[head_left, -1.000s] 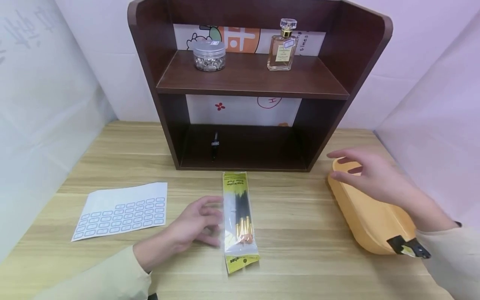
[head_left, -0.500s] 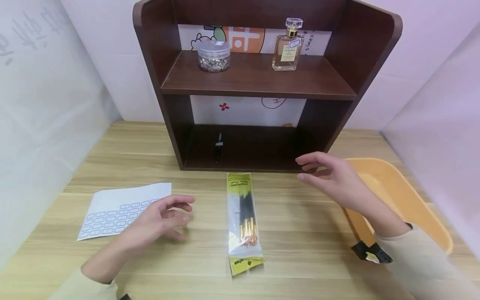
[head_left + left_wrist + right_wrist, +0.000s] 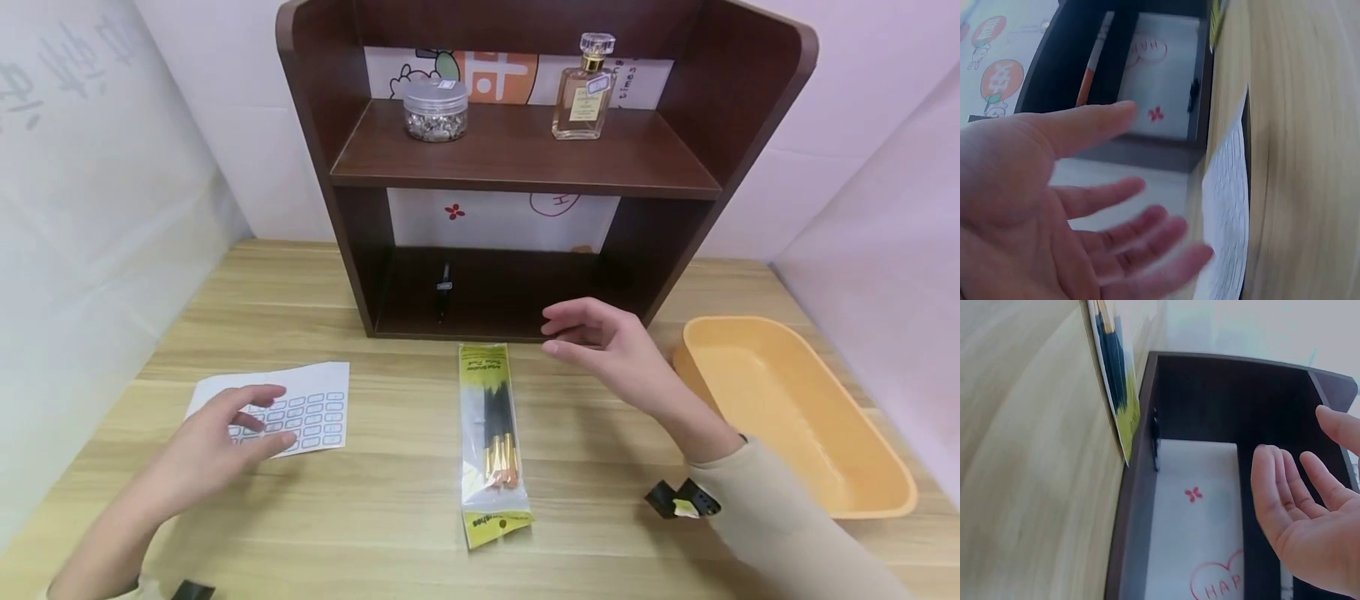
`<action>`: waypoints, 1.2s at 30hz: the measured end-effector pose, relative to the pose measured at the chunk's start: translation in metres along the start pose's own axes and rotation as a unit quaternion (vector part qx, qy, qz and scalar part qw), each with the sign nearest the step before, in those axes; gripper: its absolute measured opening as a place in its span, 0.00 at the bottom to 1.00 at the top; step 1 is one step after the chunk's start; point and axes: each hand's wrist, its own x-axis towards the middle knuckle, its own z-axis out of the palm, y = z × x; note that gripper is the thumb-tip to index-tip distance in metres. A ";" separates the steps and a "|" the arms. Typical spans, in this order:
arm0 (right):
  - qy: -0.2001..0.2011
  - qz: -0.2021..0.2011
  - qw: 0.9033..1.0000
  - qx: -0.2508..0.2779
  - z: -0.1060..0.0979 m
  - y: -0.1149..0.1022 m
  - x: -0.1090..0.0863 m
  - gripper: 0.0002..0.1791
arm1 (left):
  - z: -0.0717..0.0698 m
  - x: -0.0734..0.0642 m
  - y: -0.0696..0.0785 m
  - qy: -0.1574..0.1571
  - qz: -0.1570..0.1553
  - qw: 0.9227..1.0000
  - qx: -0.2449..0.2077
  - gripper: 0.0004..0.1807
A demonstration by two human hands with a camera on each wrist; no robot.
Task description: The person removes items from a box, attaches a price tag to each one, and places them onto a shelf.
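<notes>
My left hand (image 3: 213,450) hovers over the white sheet of blue-bordered labels (image 3: 322,412), fingers loosely bent and holding nothing. In the left wrist view the sheet (image 3: 1225,206) lies beyond the fingertips. My right hand (image 3: 607,350) is in the air before the lower right of the dark brown shelf (image 3: 525,185), its fingers relaxed around nothing. Between the hands, a clear packet of paintbrushes (image 3: 495,442) with yellow ends lies flat on the table.
On the upper shelf stand a clear lidded jar (image 3: 436,112) of silvery bits and a perfume bottle (image 3: 583,96) with a label. A black pen (image 3: 444,292) lies on the lower shelf. A yellow-orange tray (image 3: 795,400) sits at the right.
My left hand has moved left from beside the brush packet to over the label sheet. My right hand has moved left, away from the tray. The view has shifted slightly.
</notes>
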 end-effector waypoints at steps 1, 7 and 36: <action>-0.006 0.006 1.000 0.017 0.003 0.000 0.002 0.21 | -0.001 -0.001 -0.003 0.001 -0.005 1.000 0.025 0.40; -0.044 0.049 0.992 0.109 0.018 0.004 0.014 0.25 | -0.003 -0.001 -0.011 0.009 -0.030 0.987 0.155 0.49; -0.169 0.080 0.969 0.161 0.098 0.010 0.050 0.24 | -0.014 0.005 -0.043 -0.025 -0.082 0.966 0.244 0.63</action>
